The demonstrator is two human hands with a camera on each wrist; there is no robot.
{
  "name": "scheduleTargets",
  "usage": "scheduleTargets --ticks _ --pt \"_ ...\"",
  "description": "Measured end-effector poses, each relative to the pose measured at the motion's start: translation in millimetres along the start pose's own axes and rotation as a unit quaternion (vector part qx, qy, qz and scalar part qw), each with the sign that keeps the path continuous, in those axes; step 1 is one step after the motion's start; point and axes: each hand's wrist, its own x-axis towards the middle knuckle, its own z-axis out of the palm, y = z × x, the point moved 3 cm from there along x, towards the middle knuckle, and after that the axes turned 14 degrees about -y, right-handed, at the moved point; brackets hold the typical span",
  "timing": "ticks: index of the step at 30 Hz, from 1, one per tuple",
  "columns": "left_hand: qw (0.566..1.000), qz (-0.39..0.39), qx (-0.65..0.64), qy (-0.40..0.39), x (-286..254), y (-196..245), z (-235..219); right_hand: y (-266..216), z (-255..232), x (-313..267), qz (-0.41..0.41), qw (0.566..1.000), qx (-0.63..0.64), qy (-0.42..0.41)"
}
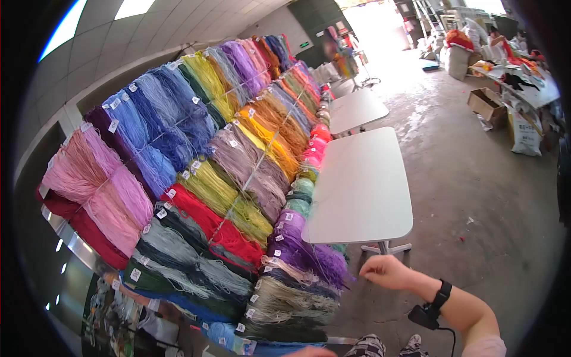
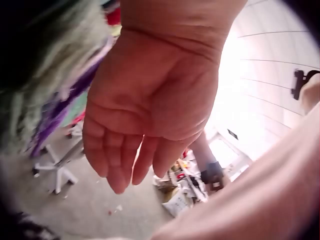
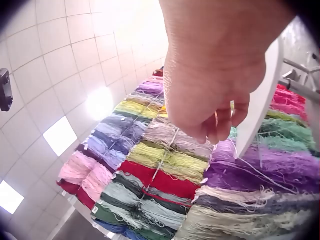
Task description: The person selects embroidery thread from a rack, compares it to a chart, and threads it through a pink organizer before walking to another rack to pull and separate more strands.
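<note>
My right hand (image 1: 386,272) hovers over the floor, just right of the purple yarn hanks (image 1: 309,253) and near the front edge of a white table. Its fingers (image 3: 235,112) are loosely bent, and nothing shows between them. Only a sliver of my left hand (image 1: 312,352) appears at the bottom of the head view. In the left wrist view the left palm (image 2: 150,95) is bare with relaxed fingers hanging down, beside pale grey-green yarn (image 1: 291,300). Tagged hanks in many colours, among them red (image 1: 202,217) and pink (image 1: 98,184), cover the sloping rack.
Two white wheeled tables, the nearer one (image 1: 363,190) and a farther one (image 1: 357,110), stand along the rack's right side. At the back right are a cardboard box (image 1: 486,106), a white sack (image 1: 524,132) and a cluttered table (image 1: 538,89). Concrete floor (image 1: 476,196) lies between.
</note>
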Motion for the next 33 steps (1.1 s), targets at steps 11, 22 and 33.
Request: scheduleTargets --ticks 11,22,33 --pt "0.876 0.093 0.176 0.44 85 194 -400 110 -98 51 0.028 0.99 -0.104 -0.088" --pt "0.619 0.01 0.183 0.764 62 152 -710 181 -201 85 0.099 0.99 0.0 -0.097" --pt "0.563 0.068 0.15 0.81 62 165 -774 197 -224 103 0.135 0.968 0.163 -0.134"
